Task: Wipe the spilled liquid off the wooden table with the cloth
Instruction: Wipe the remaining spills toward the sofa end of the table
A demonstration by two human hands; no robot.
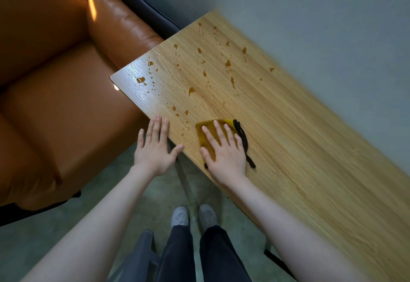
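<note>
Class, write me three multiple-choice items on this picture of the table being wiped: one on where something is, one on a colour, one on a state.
1. Where does the left hand rest?
A. on the table's near edge
B. on the sofa
C. on the cloth

2. What colour is the cloth?
A. white
B. mustard yellow with black trim
C. blue

3. How does the right hand meet the cloth?
A. pinches one corner
B. hovers above it
C. presses it flat with straight fingers

Key: 1 A, its fingertips lie on the wooden table beside the brown drops; 2 B, yellow fabric shows with a black border; 3 C, the palm covers it, fingers spread.
</note>
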